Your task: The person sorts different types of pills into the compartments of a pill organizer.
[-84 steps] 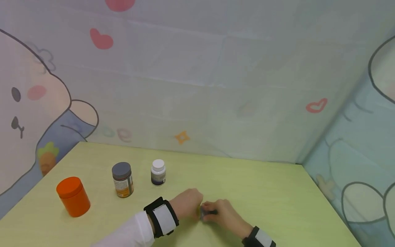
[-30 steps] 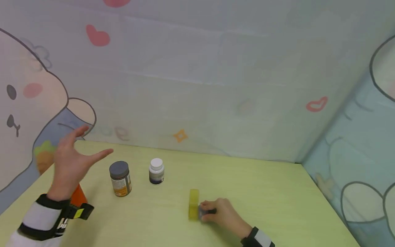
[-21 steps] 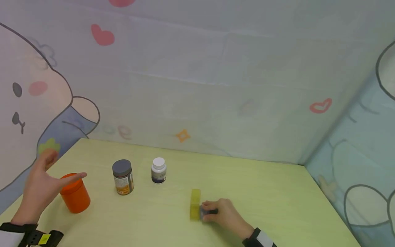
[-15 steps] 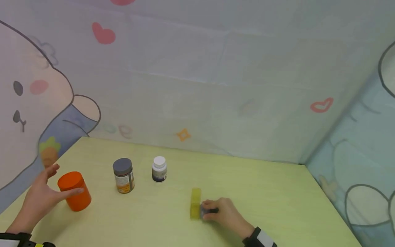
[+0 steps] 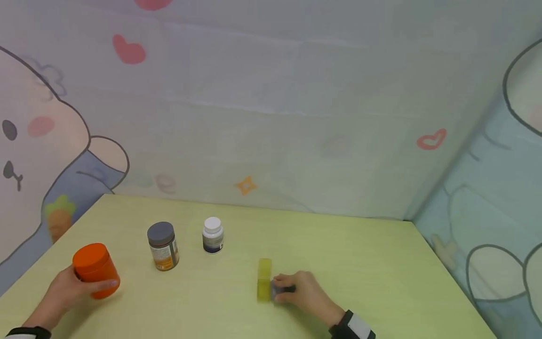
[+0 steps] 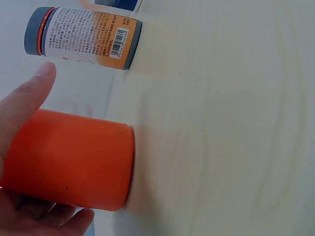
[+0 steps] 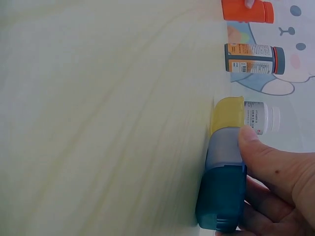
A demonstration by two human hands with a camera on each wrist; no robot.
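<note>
At the table's left side, my left hand (image 5: 67,293) is wrapped round an orange jar (image 5: 96,271), which has an orange lid. The left wrist view shows the thumb on one side of the jar and the fingers on the other. Right of the table's middle, my right hand (image 5: 308,294) pinches a small pill box (image 7: 224,147) with yellow, grey and dark teal sections. Its thumb lies at the grey section. In the head view the yellow section (image 5: 264,280) reaches farther back than the grey one, like a raised flap, and the fingers hide much of the dark part.
A grey-lidded jar (image 5: 163,246) with a white and orange label stands right of the orange jar. A white bottle (image 5: 212,235) stands farther right. Behind the yellow-green table (image 5: 360,263) hangs a printed cloth (image 5: 296,117).
My left hand has left the pill box, swung up to the left with fingers spread, then come down round the orange jar. The yellow section now shows. My right hand keeps its hold in place.
</note>
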